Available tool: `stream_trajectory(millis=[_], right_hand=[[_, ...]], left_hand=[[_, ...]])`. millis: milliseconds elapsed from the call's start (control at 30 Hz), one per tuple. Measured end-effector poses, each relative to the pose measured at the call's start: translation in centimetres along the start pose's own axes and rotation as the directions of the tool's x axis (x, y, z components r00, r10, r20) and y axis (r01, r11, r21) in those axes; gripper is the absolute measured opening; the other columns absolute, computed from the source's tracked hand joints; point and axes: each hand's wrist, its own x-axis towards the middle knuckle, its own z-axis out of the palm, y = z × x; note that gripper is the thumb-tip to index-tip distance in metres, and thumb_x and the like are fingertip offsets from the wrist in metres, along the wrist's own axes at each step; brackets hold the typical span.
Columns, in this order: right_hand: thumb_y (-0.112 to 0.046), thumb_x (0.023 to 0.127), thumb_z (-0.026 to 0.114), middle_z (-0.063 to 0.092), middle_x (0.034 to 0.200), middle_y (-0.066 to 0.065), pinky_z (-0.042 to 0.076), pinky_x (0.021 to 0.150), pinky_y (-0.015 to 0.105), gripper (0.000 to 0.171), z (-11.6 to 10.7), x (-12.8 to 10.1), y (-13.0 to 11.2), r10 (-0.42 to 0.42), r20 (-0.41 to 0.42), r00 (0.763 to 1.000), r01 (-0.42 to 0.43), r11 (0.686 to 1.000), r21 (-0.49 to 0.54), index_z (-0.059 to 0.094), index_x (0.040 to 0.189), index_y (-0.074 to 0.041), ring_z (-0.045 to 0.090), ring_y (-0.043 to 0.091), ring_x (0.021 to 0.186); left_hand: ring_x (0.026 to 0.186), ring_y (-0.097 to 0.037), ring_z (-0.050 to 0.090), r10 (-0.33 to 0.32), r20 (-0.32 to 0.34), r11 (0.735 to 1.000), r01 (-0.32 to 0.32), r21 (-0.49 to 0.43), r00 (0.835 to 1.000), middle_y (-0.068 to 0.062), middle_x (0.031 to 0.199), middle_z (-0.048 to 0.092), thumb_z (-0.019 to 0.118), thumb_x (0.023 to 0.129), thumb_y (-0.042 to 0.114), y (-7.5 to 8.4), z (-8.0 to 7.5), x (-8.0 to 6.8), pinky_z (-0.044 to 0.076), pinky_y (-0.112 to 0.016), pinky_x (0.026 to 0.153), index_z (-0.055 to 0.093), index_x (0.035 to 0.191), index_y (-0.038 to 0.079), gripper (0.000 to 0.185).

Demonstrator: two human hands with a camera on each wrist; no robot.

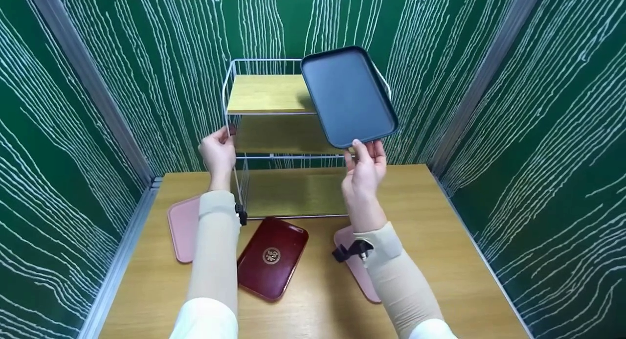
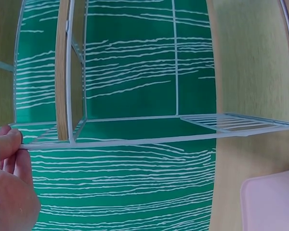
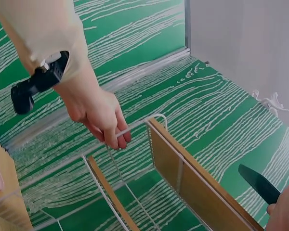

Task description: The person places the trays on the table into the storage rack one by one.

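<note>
My left hand (image 1: 218,150) pinches the white wire upright of a three-level rack (image 1: 266,95) on its left side, between the top and middle shelves. In the left wrist view, the fingers (image 2: 10,144) close around that wire near the shelf's edge. A dark blue-grey rectangular tray (image 1: 348,97) is raised in front of the top shelf's right part, its inner face toward the head camera. My right hand (image 1: 364,175) grips its lower short edge, thumb on the rim and fingers behind. In the right wrist view that tray (image 3: 259,184) shows edge-on beside the rack.
A dark red tray (image 1: 274,263) with a gold round emblem lies on the wooden table (image 1: 420,216) before the rack. Pink trays lie left (image 1: 183,229) and right (image 1: 363,275), partly hidden by my forearms. Green walls with white lines (image 1: 552,148) surround the table.
</note>
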Motion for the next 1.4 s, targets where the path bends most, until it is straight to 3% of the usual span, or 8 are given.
stream_trajectory(millis=[267,567,833,1167,1400], right_hand=[[0.016,0.095,0.067,0.052,0.142,0.014,0.057,0.102,0.045,0.069,0.9,-0.8,0.8,0.011,0.007,1.000,-0.011,1.000,0.014,0.039,0.155,-0.004,0.063,0.021,0.109],[0.016,0.095,0.068,0.054,0.140,0.012,0.063,0.090,0.039,0.066,1.9,-1.6,1.4,0.024,-0.021,0.999,-0.023,0.999,0.045,0.041,0.152,-0.003,0.065,0.019,0.105],[0.014,0.094,0.071,0.054,0.145,0.015,0.061,0.095,0.042,0.067,2.7,-2.2,1.7,0.030,-0.041,0.999,-0.028,0.998,0.056,0.042,0.150,-0.008,0.065,0.023,0.114],[0.015,0.093,0.072,0.060,0.142,0.015,0.062,0.091,0.040,0.066,2.9,-2.2,1.9,0.053,-0.062,0.997,-0.048,0.996,0.080,0.046,0.149,-0.009,0.068,0.025,0.118],[0.016,0.093,0.071,0.065,0.129,0.017,0.062,0.090,0.041,0.062,3.8,-2.2,2.0,0.076,-0.068,0.995,-0.067,0.989,0.129,0.045,0.144,-0.010,0.072,0.026,0.106]], left_hand=[[0.118,-0.024,0.072,-0.021,0.012,1.000,0.021,0.003,1.000,-0.013,0.128,0.076,0.068,0.104,0.001,0.1,0.0,0.2,0.057,-0.034,0.102,0.075,0.132,0.004,0.029],[0.118,-0.022,0.072,-0.032,0.022,0.999,0.032,0.009,0.999,-0.012,0.129,0.076,0.068,0.104,0.001,0.1,-0.1,0.2,0.057,-0.032,0.100,0.075,0.133,0.005,0.030],[0.121,-0.023,0.071,-0.041,0.038,0.999,0.042,-0.020,0.998,-0.012,0.132,0.075,0.067,0.105,0.002,0.0,-0.2,0.1,0.056,-0.033,0.103,0.073,0.136,0.005,0.032],[0.122,-0.023,0.070,-0.038,0.032,0.999,0.038,-0.023,0.999,-0.012,0.131,0.075,0.066,0.105,0.001,0.0,-0.3,0.0,0.055,-0.033,0.104,0.073,0.136,0.004,0.032],[0.116,-0.025,0.073,-0.002,-0.006,1.000,0.002,0.024,1.000,-0.013,0.126,0.077,0.070,0.104,0.005,0.0,-0.1,0.0,0.057,-0.038,0.101,0.077,0.130,0.005,0.027]])
